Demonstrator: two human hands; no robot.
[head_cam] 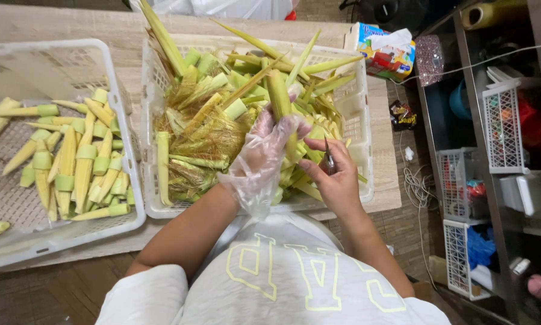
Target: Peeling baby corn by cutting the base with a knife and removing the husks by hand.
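Observation:
My left hand (264, 150), in a loose clear plastic glove, grips a baby corn ear still in its green husk (279, 96), held upright over the middle basket. My right hand (333, 174) is bare and holds a small knife (329, 157), its thin blade pointing up close to the ear's lower part. Below both hands the white plastic basket (359, 114) is heaped with green husks and brownish corn silk (213, 135).
A second white basket (111, 78) to the left holds several peeled baby corns (77, 162). A tissue box (386, 53) sits at the table's far right corner. Right of the table stand shelves with small white baskets (505, 126) and a cable on the floor.

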